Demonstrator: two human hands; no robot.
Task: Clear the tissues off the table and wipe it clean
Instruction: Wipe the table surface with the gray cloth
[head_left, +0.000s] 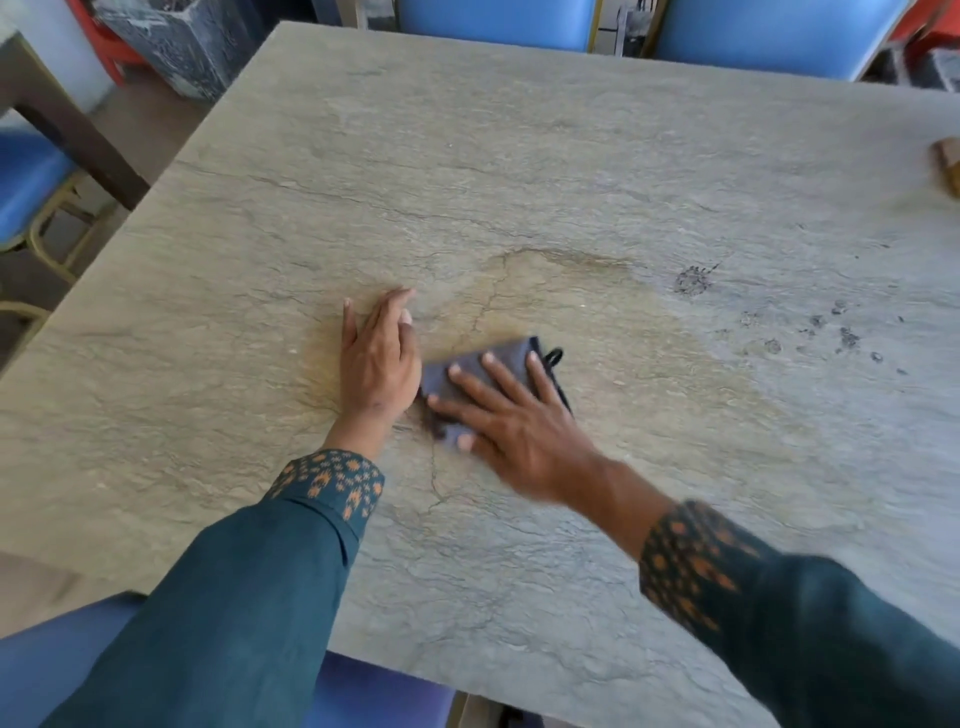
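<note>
A folded dark blue-grey cloth (498, 364) lies flat on the stone-patterned table (519, 156), near its middle. My right hand (514, 415) presses down on the cloth with spread, straight fingers; it looks motion-blurred. My left hand (379, 358) rests flat on the bare tabletop just left of the cloth, fingers straight and together. Dark smudges (693, 283) and several small spots (831, 332) mark the surface to the right of the cloth. No tissues are in view.
Two blue chairs (498, 21) stand at the far edge, another blue chair (26, 182) at the left, and a blue seat (62, 670) below me. A brown object (948, 166) sits at the table's right edge. A dark marbled bin (176, 41) stands far left.
</note>
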